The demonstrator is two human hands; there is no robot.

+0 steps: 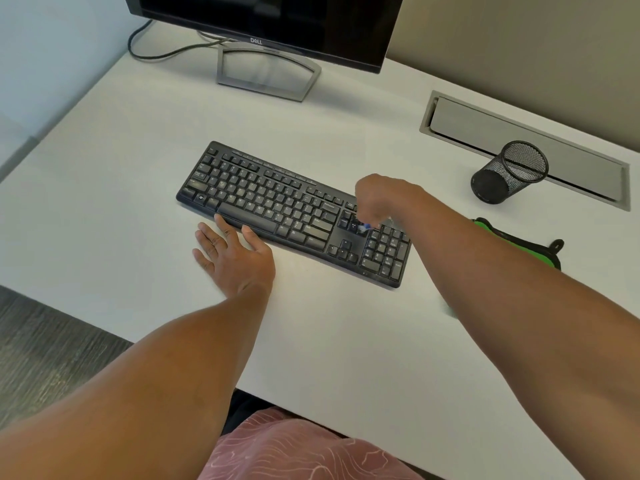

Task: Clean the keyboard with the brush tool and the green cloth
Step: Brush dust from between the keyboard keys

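Head view, one frame.

Desk: white top, filling most of the frame.

Keyboard: black, full-size, lying at centre, skewed so its left end points to about 10 o'clock and its number pad to about 4 o'clock.

Left hand: at 7 o'clock of the keyboard, flat on the desk, fingers straight and spread, holding nothing. Thumb and forefinger tips touch the keyboard's front edge below the space bar.

Right hand: over the keyboard's right part, fingers curled downward round the brush. Only a small blue and pale tip of the brush shows below the fingers, blurred, at the keys between the main block and the number pad; whether it touches the keys cannot be told.

Cloth: green with dark edging, on the desk at 3 o'clock of the keyboard, partly hidden behind the right forearm, untouched.

Pen cup: black mesh, at 2 o'clock of the keyboard, standing on the desk.

Cable hatch: grey, set into the desk behind the cup.

Monitor: black, at 12 o'clock, on a grey stand.
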